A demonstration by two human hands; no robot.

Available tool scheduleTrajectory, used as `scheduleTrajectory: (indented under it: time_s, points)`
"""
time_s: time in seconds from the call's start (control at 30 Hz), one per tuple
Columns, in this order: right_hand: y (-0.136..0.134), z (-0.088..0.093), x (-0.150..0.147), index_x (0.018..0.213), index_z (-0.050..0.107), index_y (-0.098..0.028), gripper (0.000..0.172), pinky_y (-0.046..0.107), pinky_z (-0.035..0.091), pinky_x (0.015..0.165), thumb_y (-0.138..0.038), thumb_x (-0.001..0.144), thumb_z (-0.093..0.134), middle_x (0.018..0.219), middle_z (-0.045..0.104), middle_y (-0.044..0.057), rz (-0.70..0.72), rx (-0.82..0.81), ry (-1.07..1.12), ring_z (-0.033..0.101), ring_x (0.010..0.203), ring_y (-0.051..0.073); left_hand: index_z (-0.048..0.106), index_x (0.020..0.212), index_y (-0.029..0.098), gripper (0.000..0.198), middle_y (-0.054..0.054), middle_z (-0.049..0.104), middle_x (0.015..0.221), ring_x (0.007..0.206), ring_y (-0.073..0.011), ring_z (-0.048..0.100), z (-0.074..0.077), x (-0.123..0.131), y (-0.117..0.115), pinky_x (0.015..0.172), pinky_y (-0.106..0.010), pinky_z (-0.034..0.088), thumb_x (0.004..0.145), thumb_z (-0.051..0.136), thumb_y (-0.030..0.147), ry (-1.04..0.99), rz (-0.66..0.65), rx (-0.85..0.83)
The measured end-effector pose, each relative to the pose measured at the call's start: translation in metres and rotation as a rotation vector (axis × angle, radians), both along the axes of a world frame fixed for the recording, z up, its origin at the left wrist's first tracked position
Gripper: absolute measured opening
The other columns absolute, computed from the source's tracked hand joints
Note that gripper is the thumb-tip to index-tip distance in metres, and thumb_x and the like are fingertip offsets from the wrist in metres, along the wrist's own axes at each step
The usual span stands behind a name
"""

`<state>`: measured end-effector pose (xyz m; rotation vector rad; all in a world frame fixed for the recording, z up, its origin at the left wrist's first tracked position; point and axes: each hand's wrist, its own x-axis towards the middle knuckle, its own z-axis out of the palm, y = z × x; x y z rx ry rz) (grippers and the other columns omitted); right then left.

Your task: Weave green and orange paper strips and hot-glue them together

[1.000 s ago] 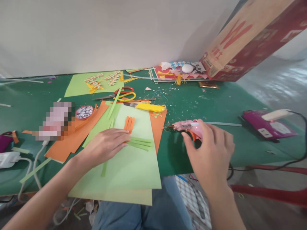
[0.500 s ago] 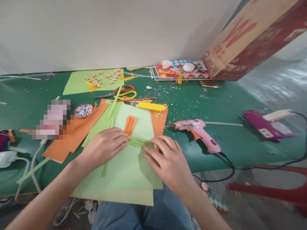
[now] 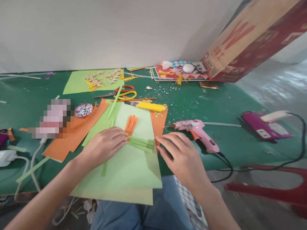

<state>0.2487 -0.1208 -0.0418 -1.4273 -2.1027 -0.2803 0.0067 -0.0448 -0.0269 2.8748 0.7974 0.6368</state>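
Observation:
Orange paper strips point(image 3: 131, 125) and green paper strips point(image 3: 141, 143) meet on a pale green paper sheet point(image 3: 136, 172). With its fingers together, my left hand point(image 3: 107, 144) pinches the strips where they join; the exact hold is hidden under the fingertips. The orange strips point away from me, while the green ones fan out to the right. Just past the free ends of the green strips is my right hand point(image 3: 181, 151), fingers apart and holding nothing. A yellow-handled cutter point(image 3: 151, 106) lies across the sheet's far edge.
To the right lies a pink glue gun point(image 3: 198, 132), its black cord running off the table. Scissors point(image 3: 124, 92) rest beyond the sheet. A round tub of small shiny pieces point(image 3: 83, 110) and orange paper point(image 3: 63, 147) are at left. A paper bag point(image 3: 230, 48) stands far right.
My right hand has let go of the green strips and moved right, off the sheet. The green strips now spread apart. My left hand stays in place.

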Motion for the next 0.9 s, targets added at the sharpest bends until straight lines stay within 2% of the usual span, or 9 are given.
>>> scheduleTrajectory:
  time_s: [0.1, 0.27, 0.57, 0.73, 0.9]
  points:
    - [0.005, 0.000, -0.001, 0.102, 0.068, -0.013, 0.020, 0.038, 0.049, 0.074, -0.012, 0.086, 0.055, 0.091, 0.069, 0.010, 0.031, -0.028, -0.054, 0.057, 0.091, 0.024, 0.066, 0.092, 0.017, 0.019, -0.006, 0.072, 0.100, 0.095, -0.0184, 0.067, -0.001, -0.001, 0.000, 0.084, -0.033, 0.055, 0.094, 0.048, 0.020, -0.004, -0.005, -0.006]
    - [0.008, 0.001, -0.006, 0.093, 0.069, -0.017, 0.017, 0.035, 0.048, 0.073, -0.010, 0.085, 0.055, 0.087, 0.068, 0.006, 0.093, -0.055, -0.060, 0.057, 0.086, 0.022, 0.065, 0.094, 0.016, 0.019, -0.006, 0.072, 0.099, 0.094, -0.0185, 0.068, 0.001, 0.001, 0.000, 0.082, -0.032, 0.055, 0.094, 0.047, 0.019, 0.004, -0.014, 0.023]
    - [0.016, 0.006, -0.013, 0.087, 0.067, -0.015, 0.018, 0.034, 0.048, 0.075, -0.008, 0.086, 0.051, 0.083, 0.067, 0.007, 0.153, -0.044, 0.056, 0.057, 0.085, 0.021, 0.063, 0.094, 0.015, 0.019, -0.004, 0.070, 0.083, 0.078, -0.0161, 0.066, 0.005, 0.011, 0.001, 0.069, -0.028, 0.051, 0.096, 0.045, 0.023, 0.068, 0.065, 0.074]
    - [0.022, 0.010, -0.020, 0.080, 0.066, -0.015, 0.018, 0.033, 0.047, 0.074, -0.008, 0.087, 0.050, 0.076, 0.065, 0.006, 0.160, -0.038, 0.127, 0.056, 0.079, 0.019, 0.062, 0.093, 0.015, 0.022, -0.004, 0.068, 0.078, 0.075, -0.0178, 0.064, 0.004, 0.016, 0.000, 0.064, -0.029, 0.048, 0.093, 0.051, 0.033, 0.120, 0.096, 0.115]
    - [0.025, 0.012, -0.027, 0.078, 0.063, -0.016, 0.018, 0.031, 0.047, 0.073, -0.010, 0.088, 0.050, 0.075, 0.066, 0.005, 0.160, -0.055, 0.280, 0.056, 0.076, 0.018, 0.062, 0.089, 0.015, 0.026, -0.003, 0.066, 0.075, 0.071, -0.0178, 0.062, 0.003, 0.021, -0.001, 0.061, -0.030, 0.046, 0.094, 0.049, 0.037, 0.131, 0.117, 0.172]
